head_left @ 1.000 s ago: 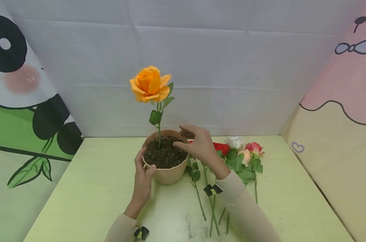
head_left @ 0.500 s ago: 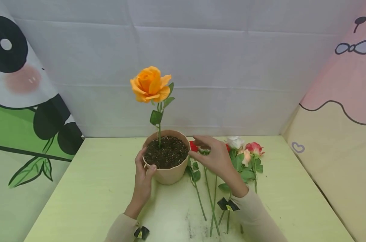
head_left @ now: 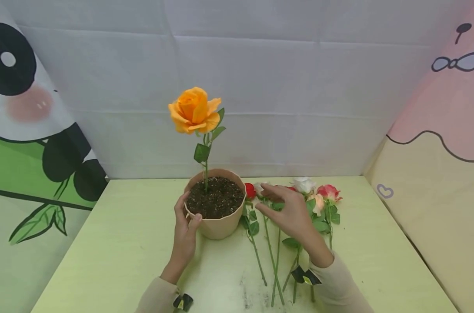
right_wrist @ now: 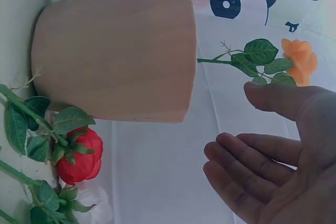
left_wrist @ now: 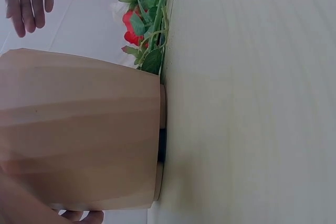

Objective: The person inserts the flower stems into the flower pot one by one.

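A tan flowerpot (head_left: 219, 227) full of dark soil (head_left: 217, 200) stands on the table, and an orange rose (head_left: 195, 111) rises upright from the soil, left of its middle. My left hand (head_left: 186, 230) grips the pot's left side, thumb at the front rim and fingers round the outer wall. To the right of the pot, my right hand (head_left: 289, 213) hovers above the lying roses with fingers and thumb apart, holding nothing. In the right wrist view that hand's palm (right_wrist: 278, 171) is bare. Nearest below it are a red rose (right_wrist: 79, 156) and several green stems (head_left: 274, 261).
White (head_left: 303, 184), peach (head_left: 318, 203) and pink-red (head_left: 329, 192) roses lie to the right of the pot, stems toward the front. Dark soil smudges (head_left: 245, 295) mark the pale table (head_left: 123, 243). A white cloth wall (head_left: 260, 87) closes off the back.
My right hand has drawn back from over the soil and pot rim, moving right above the lying roses. The left hand, pot and orange rose have stayed in place.
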Demonstrator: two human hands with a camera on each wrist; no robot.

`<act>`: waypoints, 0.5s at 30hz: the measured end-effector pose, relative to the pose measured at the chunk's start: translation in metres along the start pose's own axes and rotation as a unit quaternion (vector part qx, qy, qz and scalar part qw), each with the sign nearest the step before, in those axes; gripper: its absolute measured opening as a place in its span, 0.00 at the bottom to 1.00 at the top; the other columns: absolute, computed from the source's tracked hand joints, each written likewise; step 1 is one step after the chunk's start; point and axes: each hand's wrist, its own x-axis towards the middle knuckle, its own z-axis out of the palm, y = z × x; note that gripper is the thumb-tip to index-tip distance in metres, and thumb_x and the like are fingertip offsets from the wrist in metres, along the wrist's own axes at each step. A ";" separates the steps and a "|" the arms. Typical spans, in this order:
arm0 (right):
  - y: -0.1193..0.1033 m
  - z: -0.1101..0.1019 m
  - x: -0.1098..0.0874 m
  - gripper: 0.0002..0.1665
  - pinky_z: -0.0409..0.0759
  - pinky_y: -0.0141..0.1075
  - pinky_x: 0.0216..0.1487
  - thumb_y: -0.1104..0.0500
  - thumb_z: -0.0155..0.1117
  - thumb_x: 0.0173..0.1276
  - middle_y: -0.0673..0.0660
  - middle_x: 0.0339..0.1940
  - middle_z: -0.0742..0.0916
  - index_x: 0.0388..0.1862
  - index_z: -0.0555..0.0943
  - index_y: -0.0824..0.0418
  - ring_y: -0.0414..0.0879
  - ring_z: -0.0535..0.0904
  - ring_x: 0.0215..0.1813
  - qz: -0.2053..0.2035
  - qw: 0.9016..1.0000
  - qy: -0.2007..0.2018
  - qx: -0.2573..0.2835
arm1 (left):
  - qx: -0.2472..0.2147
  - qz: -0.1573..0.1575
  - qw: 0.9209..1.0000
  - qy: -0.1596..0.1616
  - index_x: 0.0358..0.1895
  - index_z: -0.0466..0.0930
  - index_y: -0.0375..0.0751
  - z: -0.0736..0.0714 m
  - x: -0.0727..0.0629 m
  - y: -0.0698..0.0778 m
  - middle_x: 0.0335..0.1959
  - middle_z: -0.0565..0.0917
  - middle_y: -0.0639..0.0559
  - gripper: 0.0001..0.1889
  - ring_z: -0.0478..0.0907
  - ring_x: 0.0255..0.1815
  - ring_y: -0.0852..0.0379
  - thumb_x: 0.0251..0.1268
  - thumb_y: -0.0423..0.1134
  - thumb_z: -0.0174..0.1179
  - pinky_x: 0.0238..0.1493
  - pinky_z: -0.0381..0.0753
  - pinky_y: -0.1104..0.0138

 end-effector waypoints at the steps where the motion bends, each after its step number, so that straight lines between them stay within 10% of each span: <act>1: 0.001 0.000 -0.002 0.34 0.90 0.53 0.55 0.59 0.83 0.69 0.58 0.53 0.94 0.73 0.85 0.62 0.55 0.93 0.51 0.002 1.000 -0.001 -0.004 | -0.001 -0.001 1.000 -0.001 0.89 0.51 0.48 0.000 0.000 0.000 0.89 0.57 0.37 0.37 0.58 0.86 0.34 0.82 0.36 0.52 0.73 0.65 0.77; 15: 0.024 0.022 -0.014 0.29 0.91 0.44 0.49 0.62 0.82 0.70 0.58 0.49 0.93 0.68 0.87 0.67 0.56 0.91 0.50 0.042 0.997 -0.059 0.017 | 0.010 -0.008 1.000 0.000 0.89 0.52 0.50 0.000 0.000 -0.003 0.90 0.55 0.41 0.37 0.56 0.87 0.36 0.82 0.37 0.52 0.75 0.64 0.73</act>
